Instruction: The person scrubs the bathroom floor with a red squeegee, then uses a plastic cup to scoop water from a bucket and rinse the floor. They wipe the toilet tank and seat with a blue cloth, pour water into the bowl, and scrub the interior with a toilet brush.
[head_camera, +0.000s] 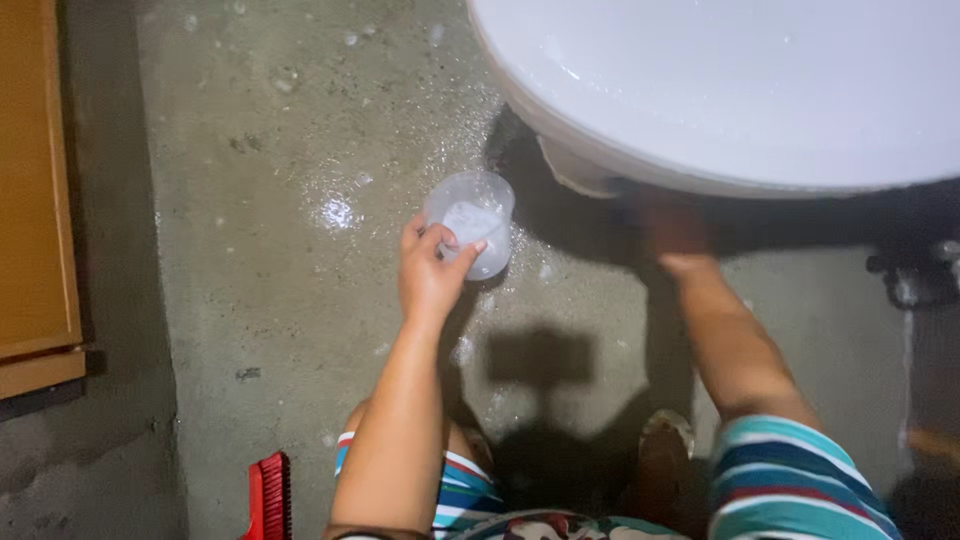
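My left hand grips a small clear plastic cup with white powder or liquid inside, held above the wet concrete floor. My right hand reaches forward into the dark shadow under the big white basin; its fingers are blurred and partly hidden, so what it touches cannot be told. Both arms wear short striped sleeves.
A wooden door or cabinet edge stands at the left. A red brush lies at the bottom left. A sandalled foot shows below. Dark fittings sit at the right under the basin.
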